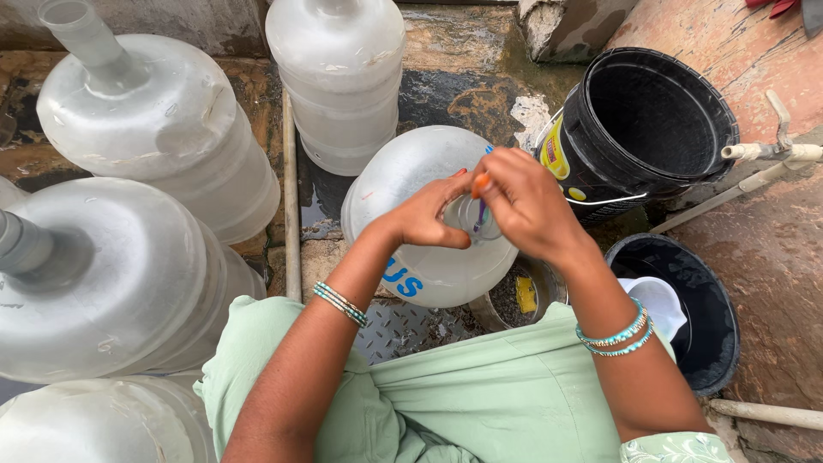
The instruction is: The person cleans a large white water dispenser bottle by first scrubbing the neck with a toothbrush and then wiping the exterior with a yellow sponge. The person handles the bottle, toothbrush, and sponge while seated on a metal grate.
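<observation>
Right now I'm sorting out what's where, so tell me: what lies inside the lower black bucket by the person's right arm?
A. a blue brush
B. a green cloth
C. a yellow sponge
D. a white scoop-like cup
D: a white scoop-like cup rests inside the lower black bucket, just beyond the right forearm; the yellow sponge sits in a separate metal bowl.

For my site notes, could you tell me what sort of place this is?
Probably an outdoor washing spot: large water jugs stand on wet stone ground, with black buckets beside a pipe tap. Both hands hold one jug's neck.
</observation>
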